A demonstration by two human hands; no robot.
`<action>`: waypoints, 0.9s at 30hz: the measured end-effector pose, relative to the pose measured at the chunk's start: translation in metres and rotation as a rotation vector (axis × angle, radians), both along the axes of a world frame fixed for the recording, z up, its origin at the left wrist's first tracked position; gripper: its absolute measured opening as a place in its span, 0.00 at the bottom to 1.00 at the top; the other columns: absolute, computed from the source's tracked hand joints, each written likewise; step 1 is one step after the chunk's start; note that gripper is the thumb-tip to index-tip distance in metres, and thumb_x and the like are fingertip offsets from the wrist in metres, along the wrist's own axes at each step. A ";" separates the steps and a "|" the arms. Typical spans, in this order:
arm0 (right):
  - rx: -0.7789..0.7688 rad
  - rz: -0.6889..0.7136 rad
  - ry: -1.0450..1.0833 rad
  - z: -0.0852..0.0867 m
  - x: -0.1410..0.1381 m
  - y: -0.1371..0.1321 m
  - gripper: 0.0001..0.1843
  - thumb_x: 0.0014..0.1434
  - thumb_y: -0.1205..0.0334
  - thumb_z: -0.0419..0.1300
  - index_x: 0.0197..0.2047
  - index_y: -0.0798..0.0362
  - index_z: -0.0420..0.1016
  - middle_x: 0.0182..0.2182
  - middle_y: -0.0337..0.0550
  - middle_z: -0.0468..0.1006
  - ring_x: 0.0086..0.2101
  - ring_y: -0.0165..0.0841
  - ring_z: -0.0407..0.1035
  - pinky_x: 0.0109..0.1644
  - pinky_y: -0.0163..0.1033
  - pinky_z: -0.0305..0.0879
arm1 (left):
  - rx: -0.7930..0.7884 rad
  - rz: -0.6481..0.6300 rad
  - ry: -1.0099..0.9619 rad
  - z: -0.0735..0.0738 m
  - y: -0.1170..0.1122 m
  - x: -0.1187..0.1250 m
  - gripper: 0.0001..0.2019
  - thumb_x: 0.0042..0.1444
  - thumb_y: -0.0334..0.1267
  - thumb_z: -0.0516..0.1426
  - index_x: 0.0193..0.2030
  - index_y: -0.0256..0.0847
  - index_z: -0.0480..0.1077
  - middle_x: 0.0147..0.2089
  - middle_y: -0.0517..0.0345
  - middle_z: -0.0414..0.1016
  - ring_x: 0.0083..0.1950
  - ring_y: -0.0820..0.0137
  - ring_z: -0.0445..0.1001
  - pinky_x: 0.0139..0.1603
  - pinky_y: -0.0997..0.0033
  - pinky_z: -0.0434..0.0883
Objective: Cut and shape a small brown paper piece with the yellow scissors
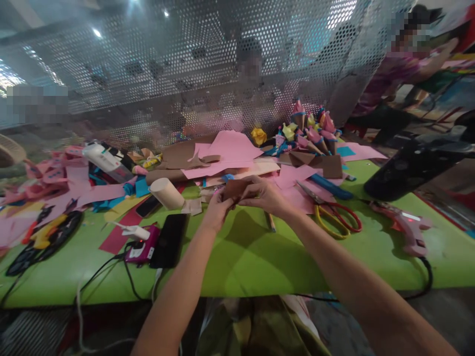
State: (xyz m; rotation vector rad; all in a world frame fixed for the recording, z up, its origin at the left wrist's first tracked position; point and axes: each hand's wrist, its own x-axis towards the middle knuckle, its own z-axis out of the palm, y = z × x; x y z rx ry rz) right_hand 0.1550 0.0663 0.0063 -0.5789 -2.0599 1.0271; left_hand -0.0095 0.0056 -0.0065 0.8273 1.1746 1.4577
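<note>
Between my two hands, above the middle of the green table (252, 262), is a small piece of brown paper (234, 190). My left hand (218, 210) grips its left lower side. The fingers of my right hand (259, 193) close on its right side. Beneath my right wrist a pencil (270, 222) lies partly hidden. To the right rest scissors (336, 220) with yellow and red handles, and a pink glue gun (404, 225) with its cord. A cardboard tube (166, 194) stands tilted left of my left hand.
Pink paper (230, 151) and brown sheets lie piled behind my hands. Paper cones (315, 133) cluster at the back right. A black phone (169, 241) and a magenta power adapter (143, 245) with cables lie left. A dark tumbler (404, 168) stands right. Perforated metal (185, 74) rises behind.
</note>
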 end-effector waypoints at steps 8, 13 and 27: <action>-0.040 -0.063 0.010 -0.002 -0.004 0.004 0.10 0.56 0.54 0.66 0.31 0.52 0.80 0.36 0.44 0.76 0.38 0.35 0.71 0.44 0.40 0.67 | 0.054 -0.020 0.094 -0.004 0.003 -0.003 0.22 0.37 0.40 0.69 0.41 0.36 0.75 0.29 0.61 0.74 0.25 0.79 0.62 0.27 0.76 0.58; -0.067 -0.188 0.017 -0.009 -0.006 0.008 0.13 0.55 0.53 0.65 0.27 0.53 0.73 0.29 0.40 0.72 0.31 0.33 0.65 0.36 0.38 0.62 | 0.054 -0.039 0.193 -0.003 0.001 -0.001 0.21 0.47 0.49 0.65 0.43 0.37 0.75 0.28 0.60 0.74 0.24 0.77 0.62 0.26 0.75 0.58; -0.035 -0.360 0.002 -0.011 -0.007 0.007 0.06 0.54 0.60 0.61 0.30 0.53 0.74 0.29 0.40 0.71 0.31 0.32 0.64 0.35 0.38 0.59 | 0.134 -0.048 0.531 0.005 -0.008 0.003 0.13 0.57 0.46 0.62 0.26 0.41 0.72 0.26 0.57 0.70 0.30 0.69 0.66 0.33 0.71 0.62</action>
